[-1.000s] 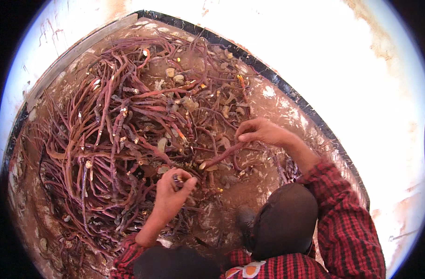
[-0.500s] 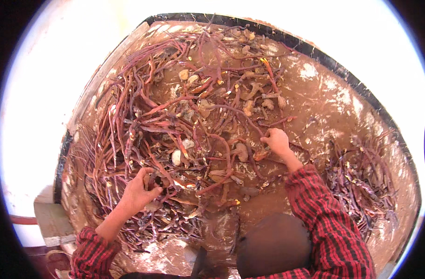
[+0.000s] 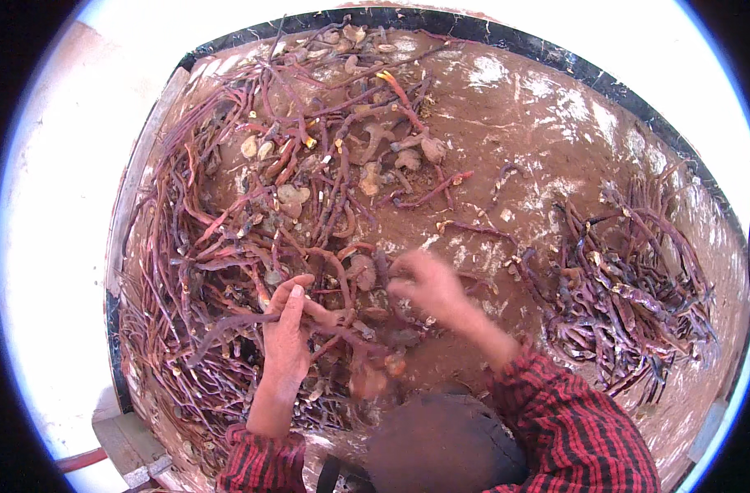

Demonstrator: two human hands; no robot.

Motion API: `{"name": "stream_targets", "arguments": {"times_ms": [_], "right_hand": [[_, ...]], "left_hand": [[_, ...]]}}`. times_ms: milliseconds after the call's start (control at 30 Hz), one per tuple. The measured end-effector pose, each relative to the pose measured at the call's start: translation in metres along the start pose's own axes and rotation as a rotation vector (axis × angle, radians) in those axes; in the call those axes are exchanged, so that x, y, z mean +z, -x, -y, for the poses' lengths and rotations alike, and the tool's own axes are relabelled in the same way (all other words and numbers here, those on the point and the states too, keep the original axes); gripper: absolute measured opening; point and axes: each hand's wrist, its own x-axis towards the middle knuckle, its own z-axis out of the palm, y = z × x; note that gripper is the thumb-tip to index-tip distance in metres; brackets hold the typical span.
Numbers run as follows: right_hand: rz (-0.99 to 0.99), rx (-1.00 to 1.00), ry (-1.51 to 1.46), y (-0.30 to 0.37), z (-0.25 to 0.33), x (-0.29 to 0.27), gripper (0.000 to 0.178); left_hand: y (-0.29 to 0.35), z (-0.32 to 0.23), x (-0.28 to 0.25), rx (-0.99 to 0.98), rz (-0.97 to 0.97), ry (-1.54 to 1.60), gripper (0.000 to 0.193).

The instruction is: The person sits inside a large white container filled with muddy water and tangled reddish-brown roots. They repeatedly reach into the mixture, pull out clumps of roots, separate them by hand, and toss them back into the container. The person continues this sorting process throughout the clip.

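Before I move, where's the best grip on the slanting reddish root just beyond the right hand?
Likely the right end of the reddish root, pinched from the right: that tip juts onto brown ground, while its left end lies among other roots.

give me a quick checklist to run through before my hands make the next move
1. Left hand has a root: ok, a dark purplish root sticks out from its left side
2. Right hand grip: cannot tell, it is blurred
3. Hands apart: ok, a gap shows between them
4. Left heap untangled: not ok, its roots cross and overlap
5. Space between left heap and right heap free of strays: not ok, a thin root lies there
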Motion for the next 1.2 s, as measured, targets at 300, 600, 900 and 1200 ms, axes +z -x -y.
{"name": "stream_targets", "arguments": {"times_ms": [300, 600, 900, 1200], "right_hand": [[-0.4, 0.029, 0.682, -0.029, -0.081, -0.031, 0.025], [-0.49, -0.048, 0.68, -0.099, -0.076, -0.031, 0.013], [-0.375, 0.152, 0.102, -0.118, -0.028, -0.044, 0.033], [-0.416, 0.249, 0.428, -0.12, -0.09, -0.037, 0.032]], "left_hand": [[0.028, 0.002, -0.03, -0.126, -0.15, -0.171, 0.038], [0.031, -0.001, -0.037, 0.002, -0.234, -0.473, 0.021], [0.034, -0.021, -0.042, 0.269, -0.496, -1.133, 0.014], [0.033, -0.015, -0.023, 0.267, -0.371, -1.039, 0.017]]}}
